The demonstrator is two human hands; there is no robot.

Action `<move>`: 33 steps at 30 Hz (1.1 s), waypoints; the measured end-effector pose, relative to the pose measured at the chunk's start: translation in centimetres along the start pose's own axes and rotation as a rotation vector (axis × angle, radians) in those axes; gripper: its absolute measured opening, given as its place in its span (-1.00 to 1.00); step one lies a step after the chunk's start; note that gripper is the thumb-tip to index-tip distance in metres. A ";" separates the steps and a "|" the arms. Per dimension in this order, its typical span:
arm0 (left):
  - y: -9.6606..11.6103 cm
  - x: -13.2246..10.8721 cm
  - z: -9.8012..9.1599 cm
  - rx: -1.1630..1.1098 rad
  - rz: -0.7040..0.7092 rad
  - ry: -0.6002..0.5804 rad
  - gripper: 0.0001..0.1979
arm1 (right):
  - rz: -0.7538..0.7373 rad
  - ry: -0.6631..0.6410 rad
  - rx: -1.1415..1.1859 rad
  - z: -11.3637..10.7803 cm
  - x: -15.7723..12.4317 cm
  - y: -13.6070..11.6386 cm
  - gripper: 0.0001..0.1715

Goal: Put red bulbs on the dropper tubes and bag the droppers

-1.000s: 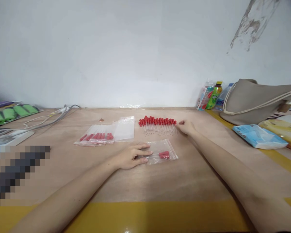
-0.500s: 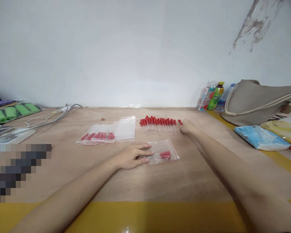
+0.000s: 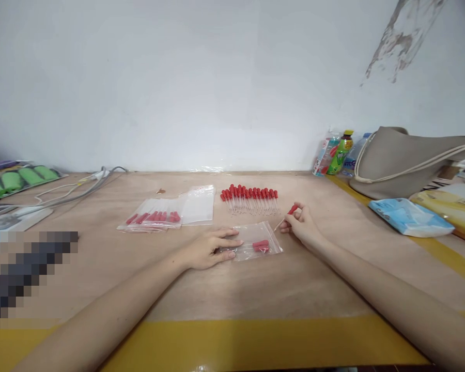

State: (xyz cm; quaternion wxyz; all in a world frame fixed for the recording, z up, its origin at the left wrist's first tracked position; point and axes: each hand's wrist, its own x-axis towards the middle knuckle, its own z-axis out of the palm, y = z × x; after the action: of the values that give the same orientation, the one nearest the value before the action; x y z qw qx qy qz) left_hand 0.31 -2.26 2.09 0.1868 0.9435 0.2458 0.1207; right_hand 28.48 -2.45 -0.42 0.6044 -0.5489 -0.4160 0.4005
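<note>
My left hand lies with fingers spread on the left part of a clear zip bag, pressing it to the table. Inside that bag are droppers with red bulbs. Just right of the bag's open-looking edge, my right hand pinches a dropper by its red bulb, its thin tip slanting down left toward the bag. Behind the bag lies a row of several red-bulbed droppers. Left of them, filled bags of droppers overlap beside flat zip bags.
At the right stand drink bottles, a grey bag and a blue tissue pack. On the left are cables, a power strip and packed green rolls. Yellow tape runs along the front edge.
My right hand has drawn a dropper from the right end of the row, bringing it nearer and beside the bag. The left hand stays on the bag; the view has shifted slightly.
</note>
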 end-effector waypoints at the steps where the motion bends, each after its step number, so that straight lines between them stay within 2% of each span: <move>1: 0.0 0.0 0.0 0.009 -0.003 -0.004 -0.60 | -0.003 0.009 0.039 0.4 -0.3 0.0 -0.34; 5: 0.3 -0.1 -0.1 0.049 -0.013 0.001 -0.52 | 0.029 -0.056 0.154 1.2 -1.5 -0.2 -0.52; 8: 0.4 -0.1 -0.1 0.048 -0.032 0.024 -0.44 | 0.071 -0.153 0.125 0.8 -2.0 -0.1 -0.65; 11: 0.5 -0.2 -0.1 0.043 -0.049 0.026 -0.43 | 0.081 -0.291 -0.050 -0.1 -1.8 0.0 -0.70; 14: 0.5 -0.2 -0.1 0.042 -0.048 0.026 -0.42 | 0.030 -0.444 -0.280 -0.9 -1.3 0.0 -0.68; 17: 0.5 -0.1 -0.2 0.039 -0.039 0.038 -0.42 | -0.060 -0.501 -0.398 -0.8 -1.1 -0.1 -0.69; 24: 0.2 -0.1 0.0 0.023 -0.042 0.042 -0.44 | -0.102 -0.580 -0.211 0.7 -1.9 -0.3 -0.68; 29: 0.5 -0.2 -0.1 0.022 -0.073 0.042 -0.44 | 0.003 -0.546 -0.238 0.1 -0.1 -0.4 -0.62; 31: 0.6 -0.2 -0.1 0.010 -0.080 0.042 -0.50 | -0.020 -0.431 -0.369 -0.3 1.7 -0.3 -0.64; 33: 0.6 -0.2 -0.1 -0.008 -0.071 0.040 -0.61 | -0.089 -0.178 -0.578 -0.6 3.9 -0.2 -0.71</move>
State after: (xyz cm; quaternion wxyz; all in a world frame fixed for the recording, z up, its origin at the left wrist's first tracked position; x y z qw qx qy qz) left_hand 0.36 -2.80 2.45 0.1898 0.9308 0.2822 0.1340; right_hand 30.35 1.02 0.01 0.4013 -0.6421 -0.5876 0.2852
